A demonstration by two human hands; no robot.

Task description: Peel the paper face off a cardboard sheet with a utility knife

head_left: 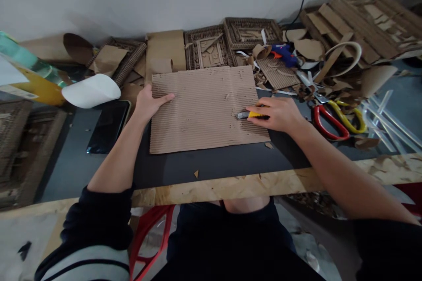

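Note:
A sheet of corrugated cardboard [201, 109] lies in front of me, ridges up, with a few torn spots on its face. At its left edge, my left hand [150, 102] grips it, thumb across the top and the other fingers mostly hidden at the edge. A yellow utility knife [253, 115] is held in my right hand [277, 113] over the right part of the sheet. Its metal tip points left, at or just above the ridges; contact cannot be made out.
Scissors [329, 123] with red and yellow handles and clear glue sticks [391, 118] lie to the right. Behind are a blue glue gun [284, 54], cardboard scraps and framed cardboard panels [211, 48]. A black phone [108, 127] and white paper roll [92, 91] sit left.

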